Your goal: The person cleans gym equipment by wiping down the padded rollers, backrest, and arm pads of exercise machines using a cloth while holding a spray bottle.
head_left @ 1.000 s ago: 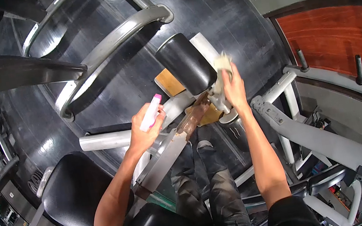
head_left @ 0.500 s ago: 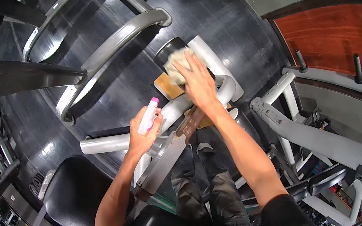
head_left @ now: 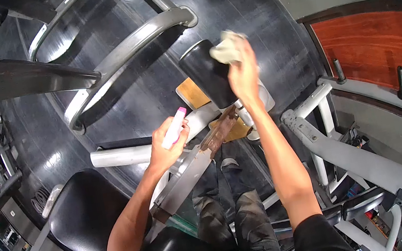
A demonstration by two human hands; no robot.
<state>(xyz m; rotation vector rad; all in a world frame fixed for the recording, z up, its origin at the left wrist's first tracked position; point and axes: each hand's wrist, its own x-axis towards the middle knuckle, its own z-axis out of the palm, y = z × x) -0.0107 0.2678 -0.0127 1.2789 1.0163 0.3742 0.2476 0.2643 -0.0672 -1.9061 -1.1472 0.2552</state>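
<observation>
My left hand (head_left: pixel 165 149) is wrapped round a white spray bottle (head_left: pixel 174 128) with a pink top. My right hand (head_left: pixel 243 69) holds a pale cloth (head_left: pixel 227 49) at the upper right side of a black padded roller (head_left: pixel 207 74); whether the cloth touches the roller cannot be made out. Below the roller runs a grey metal beam (head_left: pixel 183 180) with a worn brown section, between my two forearms.
Black padded seats (head_left: pixel 86 214) lie at the lower left. A curved grey frame (head_left: pixel 144 32) crosses the upper left. On the right stand a thick grey frame bar (head_left: pixel 363 152) and a reddish wood panel (head_left: pixel 373 51). Yellow-brown plates (head_left: pixel 192 93) show beside the roller.
My right hand with the cloth went from below the roller up onto it, then moved right to its upper right side. My left hand keeps the bottle nearly in place.
</observation>
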